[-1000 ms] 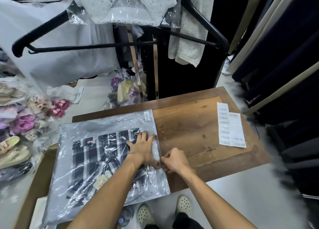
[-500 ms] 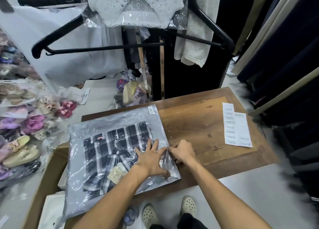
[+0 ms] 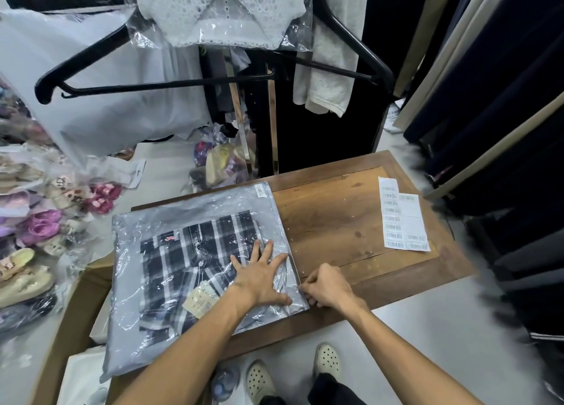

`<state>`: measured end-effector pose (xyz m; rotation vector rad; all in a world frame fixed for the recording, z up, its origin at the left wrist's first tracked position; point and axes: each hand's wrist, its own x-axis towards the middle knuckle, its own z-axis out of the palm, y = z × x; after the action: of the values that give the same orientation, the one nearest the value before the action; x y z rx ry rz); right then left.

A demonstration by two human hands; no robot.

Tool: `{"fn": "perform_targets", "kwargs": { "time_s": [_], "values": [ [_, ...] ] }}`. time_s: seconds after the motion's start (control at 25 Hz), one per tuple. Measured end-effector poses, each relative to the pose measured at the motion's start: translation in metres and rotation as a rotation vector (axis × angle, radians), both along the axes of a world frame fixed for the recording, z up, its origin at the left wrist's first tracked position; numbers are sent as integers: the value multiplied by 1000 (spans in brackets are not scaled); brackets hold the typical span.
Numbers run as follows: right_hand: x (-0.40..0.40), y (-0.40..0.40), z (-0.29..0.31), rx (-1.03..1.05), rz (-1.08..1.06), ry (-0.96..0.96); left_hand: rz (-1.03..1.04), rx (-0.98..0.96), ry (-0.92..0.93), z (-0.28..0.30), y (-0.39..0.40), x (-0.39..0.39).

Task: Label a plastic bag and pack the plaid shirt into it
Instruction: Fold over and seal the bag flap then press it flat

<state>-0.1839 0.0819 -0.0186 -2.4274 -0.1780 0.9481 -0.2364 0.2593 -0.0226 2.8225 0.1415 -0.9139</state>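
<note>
A clear plastic bag [image 3: 195, 215] lies flat on the left half of the wooden table [image 3: 335, 221], with a small barcode label [image 3: 260, 190] stuck at its far right corner. Inside it lies the folded dark plaid shirt [image 3: 189, 252] with a tan hang tag [image 3: 200, 301]. My left hand [image 3: 261, 278] presses flat on the bag near its right edge, fingers spread. My right hand [image 3: 325, 285] pinches the bag's right edge near the front corner.
A sheet of barcode labels [image 3: 401, 218] lies on the table's right side. Black hangers [image 3: 152, 82] and bagged garments hang just above and behind. Bagged shoes [image 3: 36, 227] pile up at the left; a cardboard box [image 3: 73, 307] stands by the table's left.
My right hand has slid along the bag's right edge toward the front corner. My left hand keeps pressing the bag. The view has shifted slightly.
</note>
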Motion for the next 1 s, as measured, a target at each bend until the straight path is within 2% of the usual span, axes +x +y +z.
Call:
{"fn": "perform_targets", "kwargs": {
  "time_s": [0.32, 0.52, 0.64, 0.72, 0.76, 0.88, 1.0],
  "values": [
    [-8, -10, 5, -73, 90, 113, -9, -2, 7, 4, 1, 4],
    [-2, -3, 10, -211, 223, 60, -24, -54, 25, 9, 5, 8],
    [3, 7, 21, -292, 300, -71, 69, -154, -155, 21, 29, 14],
    [0, 24, 28, -201, 338, -156, 197, -103, -301, 27, 56, 20],
    [-5, 35, 30, -111, 368, -183, 233, -44, -296, 29, 69, 21],
    [-30, 71, 26, 88, 522, -292, 207, 45, -90, 30, 90, 21],
    [-58, 94, 8, 32, 570, -409, 150, 42, -45, 29, 90, 24]
  ]
}}
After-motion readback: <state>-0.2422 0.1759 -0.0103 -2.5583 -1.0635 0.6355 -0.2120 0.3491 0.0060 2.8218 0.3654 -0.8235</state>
